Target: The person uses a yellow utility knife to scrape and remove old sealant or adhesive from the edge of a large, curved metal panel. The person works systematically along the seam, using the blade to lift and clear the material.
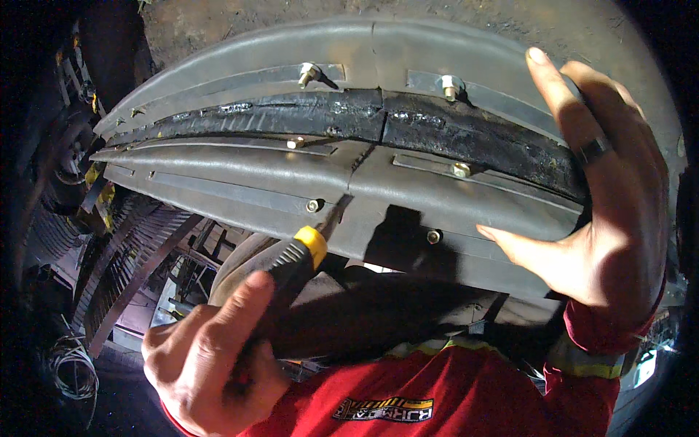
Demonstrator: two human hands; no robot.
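Note:
My left hand (218, 364) is closed around the handle of a utility knife (295, 255), black and grey with a yellow collar. Its narrow dark blade points up and right, its tip at the lower strip beside a seam. In front of me lies a long curved grey rubber-like part (269, 164) with raised lips and a rough black band (298, 116) between them. A split crosses its middle. My right hand (611, 167) spans the part's right end, fingers and thumb spread wide; a dark ring is on one finger.
Bolts with nuts, such as one upper bolt (450, 89), stand out of metal strips (255, 79) along the part. Dark ribbed strips (135, 269) lie at the left. Below them is a coil of pale cable (73, 371). A brown, worn surface (291, 18) lies behind.

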